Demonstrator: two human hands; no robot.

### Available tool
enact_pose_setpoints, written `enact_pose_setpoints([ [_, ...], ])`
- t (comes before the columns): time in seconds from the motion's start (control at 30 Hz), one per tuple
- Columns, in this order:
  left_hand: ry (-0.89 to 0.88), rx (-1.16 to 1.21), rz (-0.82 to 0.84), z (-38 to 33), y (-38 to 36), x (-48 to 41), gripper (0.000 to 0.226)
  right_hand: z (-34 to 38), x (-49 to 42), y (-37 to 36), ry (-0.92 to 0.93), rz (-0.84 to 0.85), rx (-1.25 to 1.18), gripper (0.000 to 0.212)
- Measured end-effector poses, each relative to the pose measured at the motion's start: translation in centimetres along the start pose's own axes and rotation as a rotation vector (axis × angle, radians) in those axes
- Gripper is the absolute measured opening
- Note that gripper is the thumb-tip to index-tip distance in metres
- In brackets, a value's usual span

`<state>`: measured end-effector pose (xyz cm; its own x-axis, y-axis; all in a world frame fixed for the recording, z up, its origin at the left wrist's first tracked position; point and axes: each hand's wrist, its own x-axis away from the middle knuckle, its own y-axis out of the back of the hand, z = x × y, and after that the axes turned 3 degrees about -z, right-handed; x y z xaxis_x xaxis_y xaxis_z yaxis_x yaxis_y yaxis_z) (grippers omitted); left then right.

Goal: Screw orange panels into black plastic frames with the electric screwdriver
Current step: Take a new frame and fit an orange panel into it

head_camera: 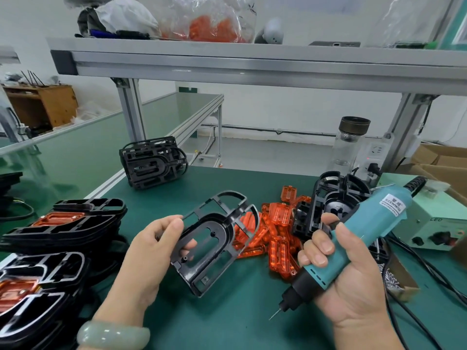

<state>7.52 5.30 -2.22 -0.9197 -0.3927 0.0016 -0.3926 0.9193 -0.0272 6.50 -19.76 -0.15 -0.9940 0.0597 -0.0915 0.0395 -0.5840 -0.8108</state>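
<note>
Centrally, left grip (154, 251) pinching black frame (189, 268), right grip (353, 281) curled round screwdriver (374, 223) just beside

The green worktop (227, 324) carries a heap of orange panels (278, 238) in the middle, black frames (101, 224) stacked at left and behind, and a pale control box (434, 223) at right.

Left hand (151, 248) pinches a black frame (222, 224); right hand (353, 281) grips the electric screwdriver (366, 233).
</note>
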Motion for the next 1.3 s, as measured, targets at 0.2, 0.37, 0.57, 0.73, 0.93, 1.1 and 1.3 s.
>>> enact_pose_setpoints([
  [0.2, 0.055, -0.015, 0.227, 0.0, 0.6, 0.3, 0.011, 0.5, -0.2, 0.4, 0.044, 0.053, -0.005, 0.016],
  [0.37, 0.098, -0.117, 0.383, -0.2, 0.8, 0.7, 0.012, 0.8, -0.2, 0.4, 0.053, 0.056, -0.024, 0.015],
  [0.57, 0.125, -0.195, 0.531, -0.4, -0.6, 1.1, 0.010, 0.8, -0.2, 0.2, 0.055, 0.035, -0.049, 0.014],
  [0.73, 0.036, -0.377, 0.561, -0.1, -1.7, 0.7, 0.009, 0.6, -0.2, 0.1, 0.050, 0.043, -0.034, 0.015],
  [0.93, -0.199, -0.657, 0.505, 0.7, -2.2, 0.8, 0.023, 0.5, -0.1, 0.1, 0.051, 0.059, -0.028, 0.017],
  [1.1, -0.354, -0.803, 0.487, 1.2, -2.9, 1.3, 0.020, 0.6, 0.0, 0.1, 0.048, 0.055, -0.036, 0.017],
  [1.3, -0.357, -0.882, 0.498, 1.5, -3.8, 1.7, 0.022, 0.8, -0.1, 0.1, 0.059, 0.061, -0.029, 0.021],
])
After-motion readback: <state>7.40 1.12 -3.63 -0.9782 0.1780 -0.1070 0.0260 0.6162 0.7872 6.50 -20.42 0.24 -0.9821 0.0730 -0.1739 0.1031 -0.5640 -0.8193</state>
